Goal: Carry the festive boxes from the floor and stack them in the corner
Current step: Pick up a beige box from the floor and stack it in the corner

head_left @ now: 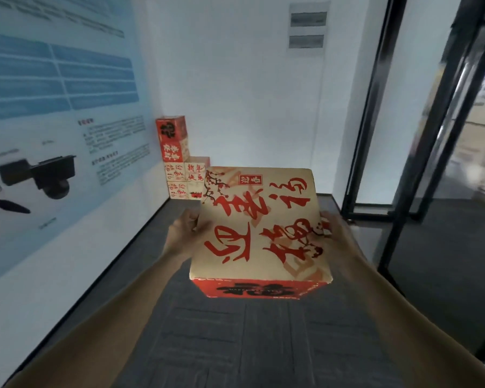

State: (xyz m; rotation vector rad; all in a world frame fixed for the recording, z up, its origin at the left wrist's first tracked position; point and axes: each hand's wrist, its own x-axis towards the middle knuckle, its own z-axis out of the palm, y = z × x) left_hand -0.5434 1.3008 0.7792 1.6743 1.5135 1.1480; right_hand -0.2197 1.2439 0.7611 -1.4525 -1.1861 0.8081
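Two hands out front carry one festive box (261,228) toward the corner stack (179,163).
Left hand (184,233) and right hand (333,233) clasp its opposite sides, each grip holding the box in the air, well short of the stack. Six boxes show stacked, four high beside two high. Next move probably: walk closer and set this one on the lower column.

"Where are your fingers?"
"Most of them are hidden behind the box (259,225), on my left hand (184,233) and my right hand (335,233)."
"And the stack (177,152)?"
"The box covers its low right part. The words on the poster (53,107) are too blurry to read."
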